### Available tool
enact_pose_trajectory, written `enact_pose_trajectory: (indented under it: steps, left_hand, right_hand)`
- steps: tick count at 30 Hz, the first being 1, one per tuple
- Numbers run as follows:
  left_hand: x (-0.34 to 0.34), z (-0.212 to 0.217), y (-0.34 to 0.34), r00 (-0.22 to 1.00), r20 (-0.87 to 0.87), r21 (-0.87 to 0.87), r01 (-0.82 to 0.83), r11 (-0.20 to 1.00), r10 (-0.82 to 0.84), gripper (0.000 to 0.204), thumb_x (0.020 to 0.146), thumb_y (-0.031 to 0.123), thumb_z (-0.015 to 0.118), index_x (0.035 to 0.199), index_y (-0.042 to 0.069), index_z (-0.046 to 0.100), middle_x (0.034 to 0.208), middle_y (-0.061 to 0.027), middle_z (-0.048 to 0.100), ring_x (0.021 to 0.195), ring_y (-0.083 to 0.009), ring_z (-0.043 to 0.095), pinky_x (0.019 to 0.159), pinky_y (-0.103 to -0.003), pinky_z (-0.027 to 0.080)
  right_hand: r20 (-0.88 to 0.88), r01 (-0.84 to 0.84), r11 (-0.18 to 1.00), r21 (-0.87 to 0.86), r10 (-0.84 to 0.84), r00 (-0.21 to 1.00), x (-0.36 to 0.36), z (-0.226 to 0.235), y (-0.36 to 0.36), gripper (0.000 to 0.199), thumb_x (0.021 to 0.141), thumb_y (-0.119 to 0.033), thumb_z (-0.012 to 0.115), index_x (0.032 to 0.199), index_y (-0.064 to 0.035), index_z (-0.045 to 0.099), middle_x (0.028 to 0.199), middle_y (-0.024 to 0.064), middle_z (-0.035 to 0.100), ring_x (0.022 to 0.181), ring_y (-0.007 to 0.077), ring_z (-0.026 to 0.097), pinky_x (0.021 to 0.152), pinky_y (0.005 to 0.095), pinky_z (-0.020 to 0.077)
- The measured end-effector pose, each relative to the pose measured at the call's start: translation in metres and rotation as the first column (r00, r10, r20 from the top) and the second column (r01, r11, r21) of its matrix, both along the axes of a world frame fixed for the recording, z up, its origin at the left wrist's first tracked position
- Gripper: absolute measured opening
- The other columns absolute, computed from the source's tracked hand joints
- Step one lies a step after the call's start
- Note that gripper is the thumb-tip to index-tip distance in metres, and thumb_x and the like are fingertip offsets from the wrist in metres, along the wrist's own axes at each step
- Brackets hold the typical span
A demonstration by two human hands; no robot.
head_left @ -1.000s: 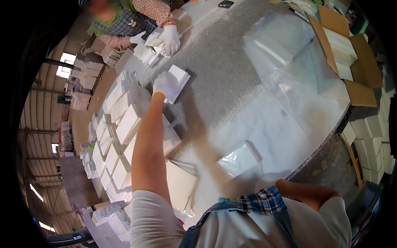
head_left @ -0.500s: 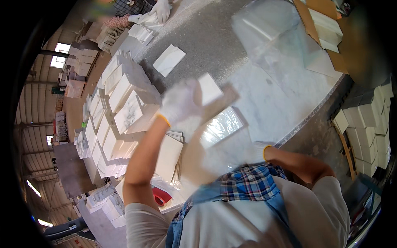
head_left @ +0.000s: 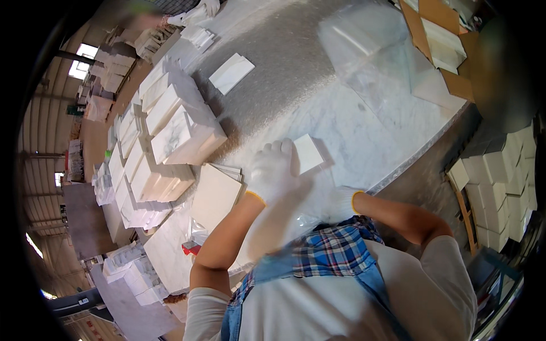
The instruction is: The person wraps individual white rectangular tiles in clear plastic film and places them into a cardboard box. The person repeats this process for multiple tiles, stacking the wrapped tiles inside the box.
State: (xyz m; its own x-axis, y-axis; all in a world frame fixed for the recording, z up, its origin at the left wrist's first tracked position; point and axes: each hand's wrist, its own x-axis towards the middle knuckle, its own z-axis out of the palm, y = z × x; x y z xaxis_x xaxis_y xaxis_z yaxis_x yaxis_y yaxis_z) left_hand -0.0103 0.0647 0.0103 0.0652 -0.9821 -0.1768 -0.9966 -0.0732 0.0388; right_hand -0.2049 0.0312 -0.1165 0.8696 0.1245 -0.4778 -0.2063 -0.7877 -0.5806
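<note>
My left hand [head_left: 272,167], in a white knit glove with a yellow cuff, grips the left edge of a small white rectangular tile [head_left: 309,153] over the marble tabletop [head_left: 375,131]. The thumb side lies against the tile, and part of the tile is hidden by the glove. My right hand [head_left: 340,203], gloved alike, rests low at the table's near edge. Its fingers are smeared and pale against the table, so their pose is unclear. A bit of clear plastic [head_left: 301,221] shows between my hands, close to my plaid apron.
Stacked marble tiles [head_left: 185,133] stand left, with a leaning stack of cream tiles [head_left: 213,193] nearer me. Two overlapping tiles [head_left: 232,73] lie farther off. Clear plastic sheeting [head_left: 364,45] and an open carton [head_left: 443,42] are far right. A co-worker's gloved hand [head_left: 209,7] shows at the top.
My left hand has brought the white tile nearer and to the right. The shiny plastic-wrapped pack seen before is now out of sight there. My right hand has barely shifted.
</note>
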Motion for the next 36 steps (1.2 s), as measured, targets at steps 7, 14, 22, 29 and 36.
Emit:
enact_pose_trajectory:
  steps: [7, 14, 22, 29, 36]
  left_hand:
    - [0.017, -0.003, 0.019, 0.982, -0.187, -0.161, -0.013, 0.987, -0.018, 0.077, 0.077, 0.046, 0.08, 0.136, 0.005, 0.052, 0.127, -0.0232, 0.061, 0.118, -0.041, 0.06, 0.102, -0.047, 0.05]
    - [0.072, 0.009, 0.091, 0.998, -0.062, -0.044, -0.011, 0.999, 0.008, 0.103, 0.069, 0.03, 0.09, 0.157, 0.016, 0.039, 0.156, -0.0245, 0.041, 0.144, -0.047, 0.039, 0.116, -0.053, 0.041]
    - [0.024, 0.015, 0.083, 0.932, -0.327, -0.492, -0.03, 0.87, -0.153, 0.1, 0.069, 0.043, 0.092, 0.152, 0.008, 0.049, 0.151, -0.0229, 0.049, 0.141, -0.0457, 0.046, 0.115, -0.052, 0.044]
    - [0.055, -0.015, 0.027, -0.009, -0.972, 0.175, -0.698, 0.695, 0.235, 0.022, 0.091, 0.017, 0.078, 0.102, -0.002, 0.078, 0.09, -0.0062, 0.075, 0.081, -0.0132, 0.067, 0.073, -0.029, 0.055]
    - [0.092, -0.091, -0.004, -0.25, -0.946, 0.323, -0.747, 0.58, 0.206, 0.012, 0.092, 0.01, 0.073, 0.087, 0.0, 0.077, 0.078, -0.0038, 0.073, 0.066, -0.012, 0.062, 0.059, -0.029, 0.05]
  right_hand:
    - [0.138, 0.043, 0.999, 0.023, -0.046, 0.989, -0.014, 0.038, 0.002, 0.022, 0.091, -0.026, 0.06, 0.098, -0.0129, 0.076, 0.1, 0.0158, 0.076, 0.086, 0.0386, 0.071, 0.077, 0.0479, 0.0582]
    - [0.439, 0.002, 0.993, 0.115, -0.052, 0.897, -0.024, 0.165, -0.036, 0.021, 0.092, -0.03, 0.064, 0.1, -0.017, 0.078, 0.093, 0.0123, 0.074, 0.087, 0.0344, 0.071, 0.079, 0.0464, 0.0559]
    - [0.554, 0.041, 0.985, 0.169, -0.129, 0.823, 0.028, 0.242, -0.107, 0.022, 0.091, -0.03, 0.07, 0.099, -0.0128, 0.081, 0.088, 0.0102, 0.076, 0.075, 0.0259, 0.071, 0.072, 0.0355, 0.0548]
    - [0.2, 0.42, 0.827, 0.373, -0.514, 0.834, 0.116, 0.205, -0.185, 0.023, 0.093, -0.026, 0.073, 0.099, -0.0039, 0.079, 0.08, 0.001, 0.07, 0.069, 0.0111, 0.06, 0.065, 0.0264, 0.0505]
    - [0.138, 0.424, 0.81, 0.406, -0.513, 0.847, 0.188, 0.105, -0.227, 0.026, 0.093, -0.026, 0.075, 0.099, -0.0017, 0.078, 0.085, 0.0001, 0.07, 0.075, 0.0082, 0.06, 0.065, 0.0257, 0.0503]
